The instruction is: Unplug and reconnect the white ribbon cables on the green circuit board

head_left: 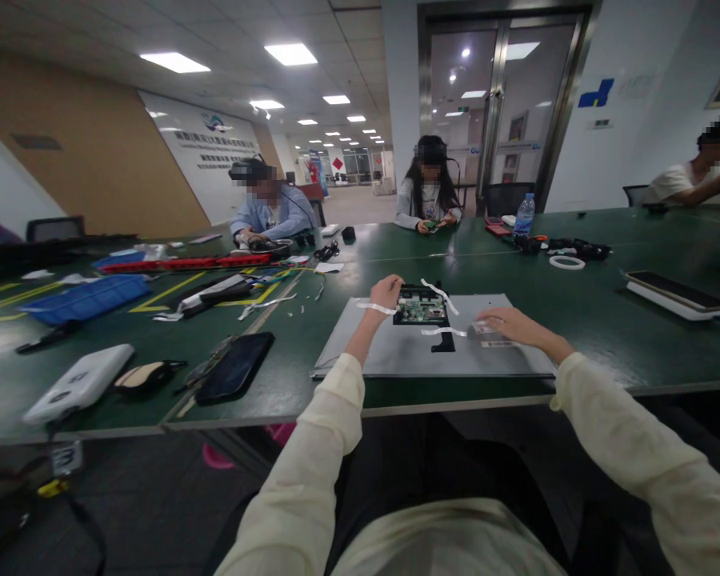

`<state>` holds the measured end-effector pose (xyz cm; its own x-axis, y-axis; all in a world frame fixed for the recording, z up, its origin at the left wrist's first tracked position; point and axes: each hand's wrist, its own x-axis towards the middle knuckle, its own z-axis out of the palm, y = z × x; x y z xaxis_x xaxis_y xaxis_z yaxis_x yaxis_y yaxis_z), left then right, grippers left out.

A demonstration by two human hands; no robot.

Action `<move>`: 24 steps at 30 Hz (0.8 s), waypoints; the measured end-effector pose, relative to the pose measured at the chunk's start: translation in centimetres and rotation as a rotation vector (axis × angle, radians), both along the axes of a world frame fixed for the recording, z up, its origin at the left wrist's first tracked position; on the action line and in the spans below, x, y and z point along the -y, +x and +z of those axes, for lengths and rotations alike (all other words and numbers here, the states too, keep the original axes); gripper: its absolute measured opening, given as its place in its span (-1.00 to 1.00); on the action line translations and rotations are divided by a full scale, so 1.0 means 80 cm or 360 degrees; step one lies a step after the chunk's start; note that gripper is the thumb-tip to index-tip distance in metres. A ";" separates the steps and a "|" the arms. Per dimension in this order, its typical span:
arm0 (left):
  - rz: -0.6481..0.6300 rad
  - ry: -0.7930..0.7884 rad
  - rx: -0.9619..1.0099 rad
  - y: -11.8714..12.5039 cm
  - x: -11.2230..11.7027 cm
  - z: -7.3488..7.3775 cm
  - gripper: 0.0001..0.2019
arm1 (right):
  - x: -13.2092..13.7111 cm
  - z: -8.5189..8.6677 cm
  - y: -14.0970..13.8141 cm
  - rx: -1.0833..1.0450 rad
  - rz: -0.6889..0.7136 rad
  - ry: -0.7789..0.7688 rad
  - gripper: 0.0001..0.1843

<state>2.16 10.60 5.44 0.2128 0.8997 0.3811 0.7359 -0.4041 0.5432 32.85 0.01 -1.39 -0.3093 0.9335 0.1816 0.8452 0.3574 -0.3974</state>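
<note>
A green circuit board (421,309) in a black frame lies on a flat grey panel (360,360) in front of me. White strips, such as the upper strip (441,296), lie over and around it. My left hand (386,293) is at the board's upper left corner, its fingers bent and closed; what is between the fingertips is hidden. To the right of the board, my right hand (507,322) has its fingers closed over a small grey, roll-shaped thing (475,329), close to the end of another white strip (444,331). Below the board sits a black bracket (442,345).
On the left are a dark phone (235,366), a white device (81,382), a blue tray (87,299) and loose cables. To the right lie a white ring (567,262), a bottle (524,214) and a flat boxed device (675,296). Several people sit around the table.
</note>
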 end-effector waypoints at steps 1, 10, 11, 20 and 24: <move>0.0009 -0.0021 -0.0010 0.004 0.000 -0.007 -0.75 | -0.008 -0.007 0.011 0.0063 -0.0121 0.0019 -0.55; 0.0044 -0.0090 -0.0065 0.029 0.003 -0.061 -0.81 | -0.025 -0.054 0.018 0.0467 -0.0450 0.0096 -0.46; 0.0052 -0.0098 -0.0076 0.031 0.001 -0.064 -0.81 | -0.024 -0.054 0.017 0.0477 -0.0451 0.0106 -0.46; 0.0083 -0.0157 -0.0221 0.022 -0.001 -0.069 -0.66 | -0.024 -0.055 0.019 0.0463 -0.0473 0.0112 -0.44; 0.0033 -0.0194 -0.0322 -0.001 0.004 -0.057 -0.58 | -0.024 -0.057 0.019 0.0444 -0.0473 0.0131 -0.45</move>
